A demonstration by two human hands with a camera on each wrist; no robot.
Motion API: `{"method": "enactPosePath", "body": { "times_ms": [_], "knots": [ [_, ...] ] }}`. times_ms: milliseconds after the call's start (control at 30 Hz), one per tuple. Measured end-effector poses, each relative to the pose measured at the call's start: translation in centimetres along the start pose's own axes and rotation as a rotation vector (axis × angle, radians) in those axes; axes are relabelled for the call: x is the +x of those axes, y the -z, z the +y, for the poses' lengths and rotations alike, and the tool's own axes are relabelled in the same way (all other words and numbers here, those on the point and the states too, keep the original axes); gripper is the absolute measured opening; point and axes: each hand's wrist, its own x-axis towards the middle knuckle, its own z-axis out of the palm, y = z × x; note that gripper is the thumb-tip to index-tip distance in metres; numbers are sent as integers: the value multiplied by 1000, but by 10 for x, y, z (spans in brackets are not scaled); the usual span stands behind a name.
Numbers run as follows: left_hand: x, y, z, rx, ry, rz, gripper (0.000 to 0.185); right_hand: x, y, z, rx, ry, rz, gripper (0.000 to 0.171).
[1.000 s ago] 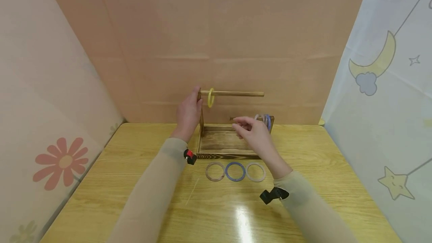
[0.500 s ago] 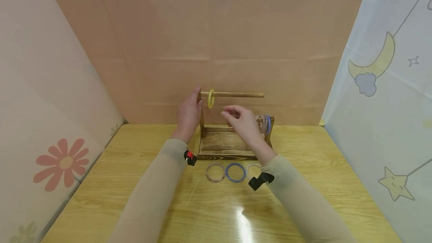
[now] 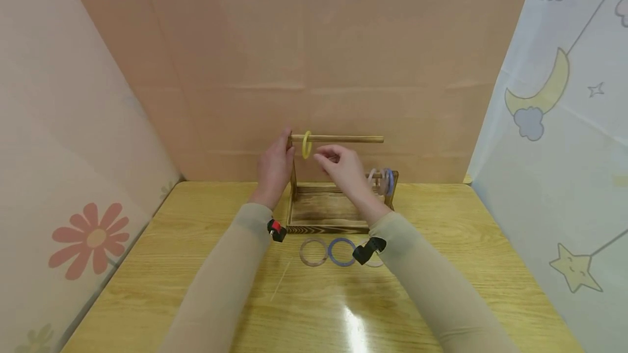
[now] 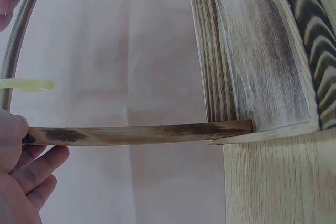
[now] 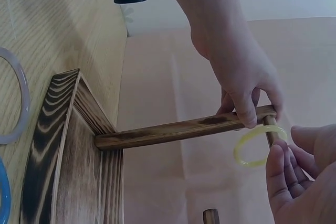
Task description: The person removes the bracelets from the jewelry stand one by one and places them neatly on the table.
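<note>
My left hand grips the top of the left post of a wooden bangle rack, thumb on one side and fingers on the other. From that post a round upper bar runs to the right. A yellow bangle hangs on it near the post. My right hand is just right of the bangle, fingers loosely bent and thumb apart, holding nothing; the right wrist view shows it beside the bar. On a lower peg at the rack's right hang several bangles, including a blue one.
Three bangles lie in a row on the wooden table before the rack: a brownish one, a blue one and a whitish one partly hidden by the right wrist's camera. A tan backdrop stands behind.
My right hand has moved left and up, from in front of the lower peg to beside the yellow bangle. The left hand stays on the post.
</note>
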Motion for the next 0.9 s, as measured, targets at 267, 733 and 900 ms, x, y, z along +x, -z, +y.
{"method": "enactPosePath", "body": {
  "times_ms": [267,733,900],
  "knots": [
    [-1,-2,-3,2,-5,10,47,12,-12,1,15,12,-7,29],
    [-2,-1,-2,33,-7,1,46,23,-18,2,38,-12,-10,27],
    [-2,-2,-3,25,-9,10,46,26,-23,3,37,-17,-19,28]
  ]
}}
